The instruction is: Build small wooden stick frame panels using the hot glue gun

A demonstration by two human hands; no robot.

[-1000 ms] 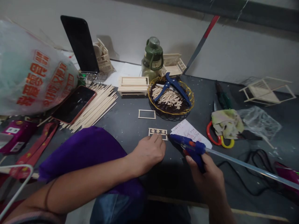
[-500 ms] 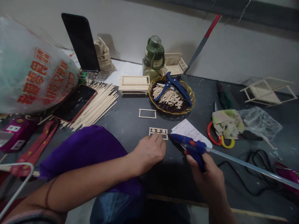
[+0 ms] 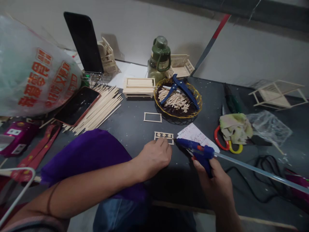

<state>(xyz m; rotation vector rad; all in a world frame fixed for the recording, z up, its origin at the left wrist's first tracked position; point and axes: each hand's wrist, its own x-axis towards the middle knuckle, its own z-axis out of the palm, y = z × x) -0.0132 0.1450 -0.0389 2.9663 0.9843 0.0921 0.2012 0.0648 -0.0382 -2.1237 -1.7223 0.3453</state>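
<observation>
My left hand [image 3: 156, 157] is closed at the near edge of a small wooden stick frame [image 3: 169, 135] with flower-like pieces along its top. Its fingers cover part of that frame, and what they pinch is hidden. In my right hand [image 3: 216, 180] is a blue hot glue gun [image 3: 196, 148], its nozzle close to the right end of the frame. A long clear glue stick [image 3: 251, 170] sticks out of the gun's back. Just beyond lies a second, plain stick frame [image 3: 153, 117], flat on the dark table [image 3: 135, 129].
A yellow-rimmed basket [image 3: 199, 109] holds cut sticks and a blue cutter [image 3: 184, 90]. Left are long sticks [image 3: 101, 109], a phone [image 3: 77, 106] and a plastic bag [image 3: 36, 74]. Right lie red-and-yellow-handled scissors [image 3: 220, 140], a cloth [image 3: 235, 127] and a black cord [image 3: 251, 196]. Behind stands a green bottle [image 3: 159, 56].
</observation>
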